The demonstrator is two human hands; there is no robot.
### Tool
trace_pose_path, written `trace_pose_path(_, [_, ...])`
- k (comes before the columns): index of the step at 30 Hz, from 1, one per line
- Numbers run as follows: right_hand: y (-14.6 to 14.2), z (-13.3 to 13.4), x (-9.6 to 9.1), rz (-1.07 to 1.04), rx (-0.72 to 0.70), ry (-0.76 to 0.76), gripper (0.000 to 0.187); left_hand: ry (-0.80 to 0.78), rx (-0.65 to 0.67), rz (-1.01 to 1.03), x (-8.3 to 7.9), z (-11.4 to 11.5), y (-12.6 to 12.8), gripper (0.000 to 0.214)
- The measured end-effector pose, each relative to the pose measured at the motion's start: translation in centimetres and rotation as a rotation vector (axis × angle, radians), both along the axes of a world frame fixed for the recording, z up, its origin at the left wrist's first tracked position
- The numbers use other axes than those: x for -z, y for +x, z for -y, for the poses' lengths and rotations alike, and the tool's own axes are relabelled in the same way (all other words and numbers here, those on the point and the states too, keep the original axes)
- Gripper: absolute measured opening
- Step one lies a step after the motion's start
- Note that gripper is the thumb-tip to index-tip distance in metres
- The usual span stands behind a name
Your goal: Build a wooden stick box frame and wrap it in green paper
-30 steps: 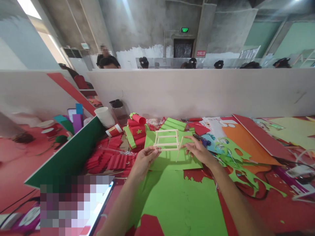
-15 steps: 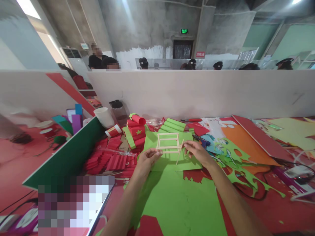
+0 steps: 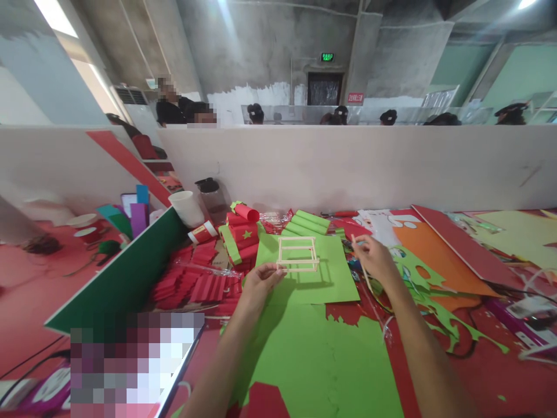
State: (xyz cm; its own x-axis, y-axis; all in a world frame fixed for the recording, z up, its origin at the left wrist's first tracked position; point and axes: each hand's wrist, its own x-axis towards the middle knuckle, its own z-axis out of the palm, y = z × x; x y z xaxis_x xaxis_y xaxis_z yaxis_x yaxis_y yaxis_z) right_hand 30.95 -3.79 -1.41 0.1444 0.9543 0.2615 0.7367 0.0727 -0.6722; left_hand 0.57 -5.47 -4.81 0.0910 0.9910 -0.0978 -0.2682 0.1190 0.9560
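Note:
A small open box frame of thin pale wooden sticks is held up over a green paper sheet. My left hand pinches its near left corner between thumb and fingertips. To the right of the frame and apart from it, my right hand is closed on a single thin wooden stick, which slants down below the fingers. Part of that stick is covered by the fingers. A larger green sheet lies nearer to me.
Folded red paper pieces and red paper rolls lie left, beside a green board. Green paper rolls sit behind the frame. Cut green scraps and an orange sheet spread right. A low white partition stands behind.
My right hand has moved right, away from the frame, taking the single stick with it. My left hand still grips the frame in nearly the same place.

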Motion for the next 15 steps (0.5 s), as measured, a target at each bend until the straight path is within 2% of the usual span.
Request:
trace_pose_path(1, [0.9,-0.1,-0.1,0.132,0.139,0.052,0.025,-0.002,0.003,-0.029,0.0,0.0,0.1,0.028])
trace_pose_path(3, [1.9,-0.3,0.0,0.281,0.26,0.144,0.033,-0.008,-0.001,-0.073,0.0,0.0,0.3,0.028])
trace_pose_path(5, [1.8,-0.4,0.4,0.259,0.16,0.119,0.036,-0.011,-0.008,-0.11,0.1,0.0,0.5,0.026])
trace_pose_path(8, [0.2,-0.7,1.4,0.169,-0.087,-0.039,0.037,-0.007,-0.002,-0.16,0.2,0.0,0.8,0.022])
trace_pose_path(12, [-1.9,-1.5,2.6,0.303,-0.127,-0.096,0.041,0.0,0.013,-0.201,0.3,-0.3,1.3,0.021])
trace_pose_path(15, [-2.4,-2.1,3.0,0.402,-0.117,-0.127,0.042,0.008,0.031,-0.221,0.6,-0.7,1.7,0.023])
